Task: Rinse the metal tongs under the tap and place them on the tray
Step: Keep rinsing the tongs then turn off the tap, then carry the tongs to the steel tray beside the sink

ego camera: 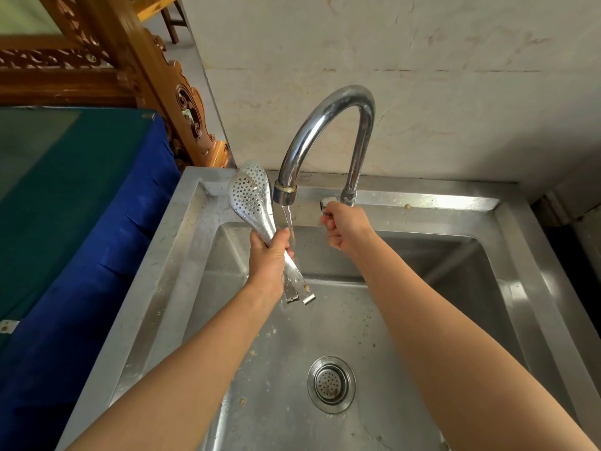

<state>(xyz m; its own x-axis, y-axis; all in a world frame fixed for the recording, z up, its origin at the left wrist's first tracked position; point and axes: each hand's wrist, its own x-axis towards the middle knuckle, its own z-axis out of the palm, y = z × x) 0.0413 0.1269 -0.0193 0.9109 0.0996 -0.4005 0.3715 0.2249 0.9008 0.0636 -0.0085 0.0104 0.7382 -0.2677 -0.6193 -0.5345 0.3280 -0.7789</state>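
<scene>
Blue cloth cover (107, 255) with flat green top (65, 151) at far left, carved brown wooden frame (192, 118) behind it. Square stainless steel sink (182, 229) fills the middle, wet, specks of debris on rim and basin floor.

Left hand (268, 260) is over the back-left part of the basin, fingers wrapped round the middle of the shiny metal tongs (250, 196). Tongs are held tilted, arms pressed together. Both perforated spoon-shaped heads are up, just left of the spout; the flat handle ends point down at the basin below the wrist.

Curved chrome gooseneck tap (328, 115) rises from the back rim. Thin stream of water (290, 226) runs from the spout, just right of the tongs and right beside the left hand's fingers. Cannot tell if the water hits the tongs.

Right hand (344, 227) is at the tap base, fingers curled, gripping the small metal tap lever (328, 201).

Round perforated drain strainer (331, 384) in the basin floor, between the forearms. Pale marble-look wall (422, 92) behind the sink.
</scene>
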